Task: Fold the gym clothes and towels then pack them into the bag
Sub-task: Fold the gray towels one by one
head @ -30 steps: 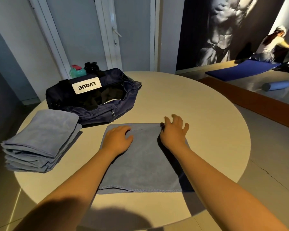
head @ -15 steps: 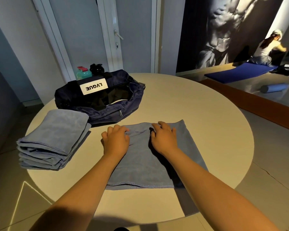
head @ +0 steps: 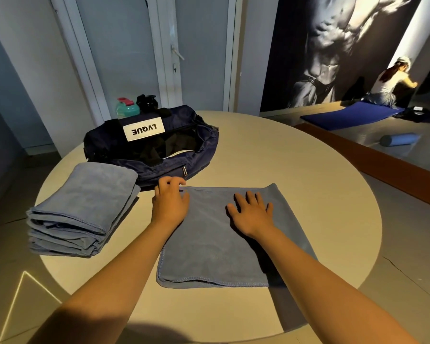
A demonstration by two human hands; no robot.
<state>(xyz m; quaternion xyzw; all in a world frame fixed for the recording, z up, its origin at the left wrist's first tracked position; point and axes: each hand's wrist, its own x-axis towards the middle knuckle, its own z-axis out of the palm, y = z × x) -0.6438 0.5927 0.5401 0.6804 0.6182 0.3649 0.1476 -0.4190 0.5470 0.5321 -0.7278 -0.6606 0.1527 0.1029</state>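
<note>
A grey-blue towel (head: 216, 247) lies folded flat on the round table (head: 296, 175) in front of me. My left hand (head: 170, 202) rests at its far left corner, fingers curled at the edge. My right hand (head: 252, 214) lies flat on the towel, fingers spread. A stack of folded grey-blue towels (head: 82, 209) sits at the left. Behind it stands an open dark navy gym bag (head: 154, 147) with a white label, dark clothes inside.
A teal bottle (head: 127, 109) and a black bottle (head: 147, 103) stand behind the bag. A door and wall are beyond the table. At the right a person kneels by a blue mat (head: 350, 115), with a rolled mat (head: 397, 139) on the floor.
Both hands were close together near the towel's far middle. They have slid apart, the left to the far left corner, the right flattening out to the right. The towel lies smoother.
</note>
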